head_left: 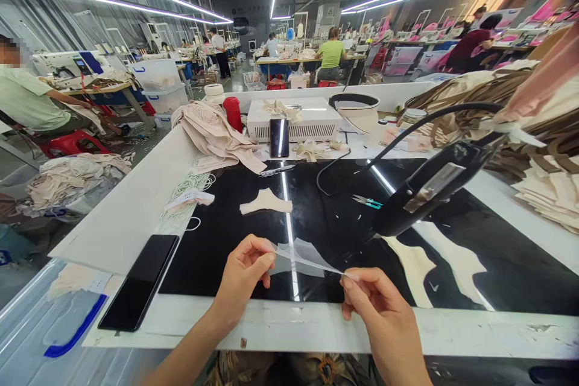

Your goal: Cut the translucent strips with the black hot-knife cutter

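Note:
A thin, see-through white fabric piece (309,253) is stretched between my two hands, just over the near part of a glossy black board (217,271). My left hand (248,268) pinches its left end, and my right hand (373,301) pinches the right end. Beyond them lies a cream shaped fabric piece (266,202). To the right, two longer cream pieces (411,265) rest on the board, near the tip of a black hand-held tool (429,187) that hangs over it. Teal-handled thread snips (367,201) lie beside that tool.
A black phone (139,283) lies at the left front edge, and another phone (279,137) leans against a white vented box (294,120). Beige fabric (212,132) is heaped at back left, with pale cord (185,193) before it. Brown straps (452,90) pile up at right.

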A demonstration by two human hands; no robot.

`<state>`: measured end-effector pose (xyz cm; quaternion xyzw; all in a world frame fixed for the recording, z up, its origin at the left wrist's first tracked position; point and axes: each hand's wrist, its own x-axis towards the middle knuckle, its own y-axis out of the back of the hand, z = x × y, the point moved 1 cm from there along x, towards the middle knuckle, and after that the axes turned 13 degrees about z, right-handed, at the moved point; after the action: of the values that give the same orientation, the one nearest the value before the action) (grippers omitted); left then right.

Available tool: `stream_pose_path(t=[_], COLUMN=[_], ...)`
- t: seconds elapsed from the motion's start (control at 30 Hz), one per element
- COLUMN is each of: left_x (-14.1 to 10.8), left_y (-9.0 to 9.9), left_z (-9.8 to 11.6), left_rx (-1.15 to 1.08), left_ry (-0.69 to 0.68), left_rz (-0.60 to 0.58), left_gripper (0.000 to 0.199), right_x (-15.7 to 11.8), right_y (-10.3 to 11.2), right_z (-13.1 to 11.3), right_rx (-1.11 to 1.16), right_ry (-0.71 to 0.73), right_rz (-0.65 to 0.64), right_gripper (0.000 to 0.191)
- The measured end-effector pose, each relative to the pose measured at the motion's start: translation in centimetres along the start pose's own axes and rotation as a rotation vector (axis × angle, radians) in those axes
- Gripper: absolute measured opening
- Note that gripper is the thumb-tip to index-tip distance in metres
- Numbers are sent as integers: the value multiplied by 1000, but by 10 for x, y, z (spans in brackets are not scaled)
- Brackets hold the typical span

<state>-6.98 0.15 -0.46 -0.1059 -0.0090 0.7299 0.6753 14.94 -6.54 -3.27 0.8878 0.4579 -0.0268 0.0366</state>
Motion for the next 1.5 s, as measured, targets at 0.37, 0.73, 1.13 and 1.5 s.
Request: stream_pose_path(t=[0.37,0.73,1.13,1.5], left_x=[-3,-5,-9,-21], left_y=[-2,5,5,7], left_z=[0,-8,8,6], left_rx=[-85,-102,-357,-235], left_ry=[24,97,-107,-157], left_rz=[50,9,-336,-467], left_gripper=[16,17,18,24], right_x=[-3,-20,-4,-25], right_y=[-3,-1,1,-46], right_z=[7,2,-4,-18], right_rx=[22,-22,144,273], right_ry=[141,314,-162,-422], right_rz=[-2,63,-405,-610], right_gripper=[21,11,52,40])
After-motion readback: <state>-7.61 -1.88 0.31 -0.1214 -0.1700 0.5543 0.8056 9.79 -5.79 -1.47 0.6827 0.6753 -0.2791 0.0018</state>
